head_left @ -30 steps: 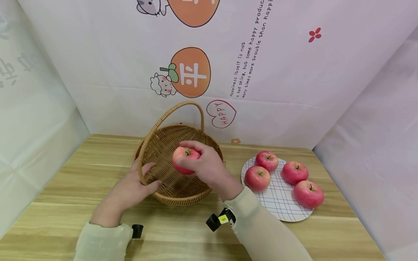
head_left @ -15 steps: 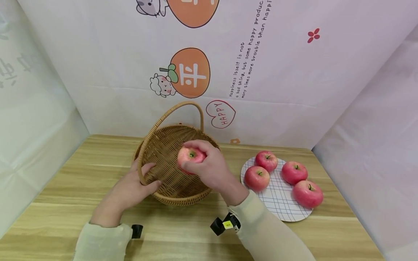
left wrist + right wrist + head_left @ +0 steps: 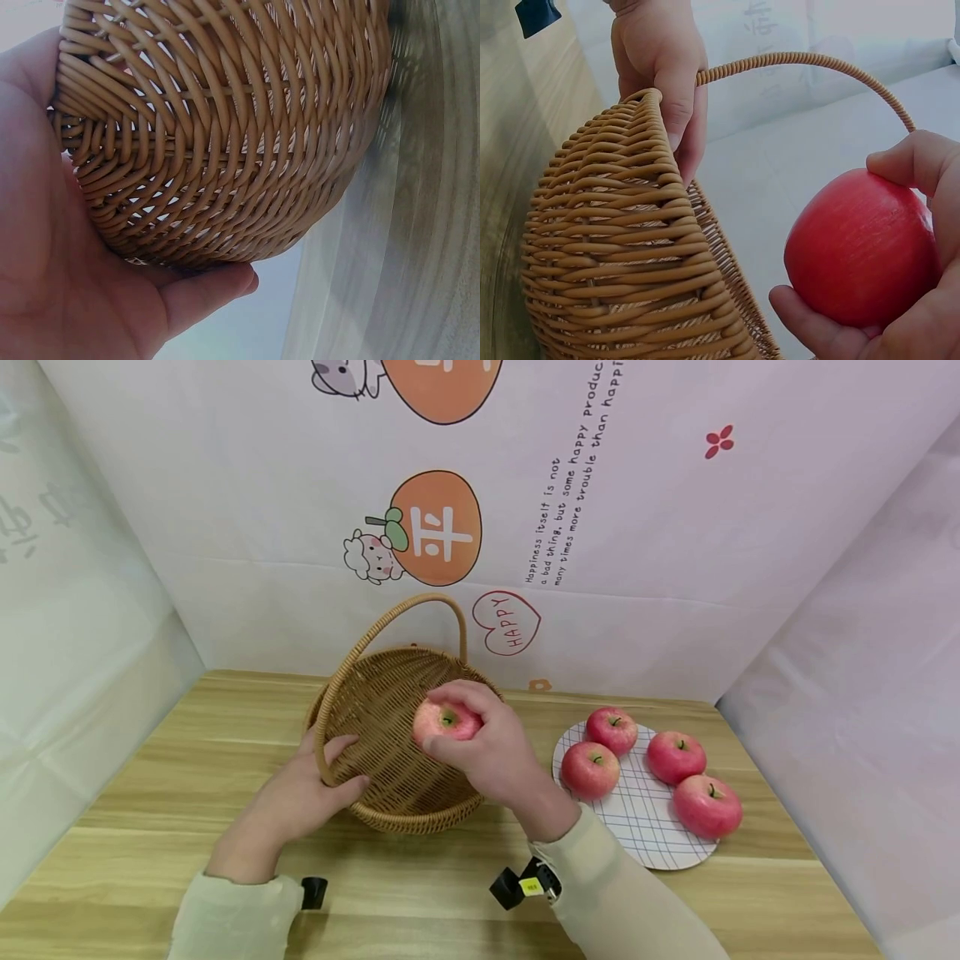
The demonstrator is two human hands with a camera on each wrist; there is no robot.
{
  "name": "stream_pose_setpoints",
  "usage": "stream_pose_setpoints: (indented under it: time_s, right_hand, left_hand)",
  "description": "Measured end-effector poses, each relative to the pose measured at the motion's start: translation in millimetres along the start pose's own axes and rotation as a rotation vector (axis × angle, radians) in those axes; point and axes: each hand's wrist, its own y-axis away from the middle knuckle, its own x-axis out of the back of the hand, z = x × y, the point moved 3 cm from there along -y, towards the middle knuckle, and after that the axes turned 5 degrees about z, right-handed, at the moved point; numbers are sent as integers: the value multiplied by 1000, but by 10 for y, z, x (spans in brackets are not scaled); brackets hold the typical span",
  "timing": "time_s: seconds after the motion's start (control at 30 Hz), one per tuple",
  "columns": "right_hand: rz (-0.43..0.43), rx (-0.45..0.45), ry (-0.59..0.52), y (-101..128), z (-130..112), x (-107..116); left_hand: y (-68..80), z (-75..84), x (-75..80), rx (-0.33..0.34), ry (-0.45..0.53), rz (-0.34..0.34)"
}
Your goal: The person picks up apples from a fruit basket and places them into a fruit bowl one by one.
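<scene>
A wicker basket (image 3: 416,820) with a tall arched handle stands on the wooden table. At its left side, near the handle's base, my left hand (image 3: 288,802) grips the rim, thumb and fingers reaching inside. The left wrist view shows the woven wall (image 3: 225,142) against that palm. My right hand (image 3: 498,756) holds a red apple (image 3: 435,727) between thumb and fingers over the basket's right part. In the right wrist view the apple (image 3: 862,247) is apart from the basket's rim. No other apple shows inside the basket.
To the right lies a round white plate (image 3: 637,827) with a blue grid pattern. Several red apples, including the nearest one (image 3: 591,770), sit on it. A printed white backdrop (image 3: 637,635) rises behind the table, with white side walls left and right.
My right hand has drifted slightly right with the apple, from over the basket's middle toward its right rim. The left hand and basket have stayed put.
</scene>
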Motion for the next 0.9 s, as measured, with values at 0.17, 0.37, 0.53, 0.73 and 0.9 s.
stream_pose_setpoints:
  time_s: [0.17,0.37,0.53,0.73,0.9]
  right_hand:
    - [16,-16,-84,20,-1,45]
    - [30,-120,-189,37,28,126]
    - [47,-217,-402,84,48,279]
    - [84,-272,-672,163,151,613]
    - [143,-308,-635,220,245,942]
  left_hand:
    - [4,-11,0,5,-8,-5]
    - [9,-30,-8,14,-11,-13]
    - [11,-12,-15,3,-15,-20]
    - [7,3,-16,4,-10,-21]
    - [13,-2,-7,13,-7,-22]
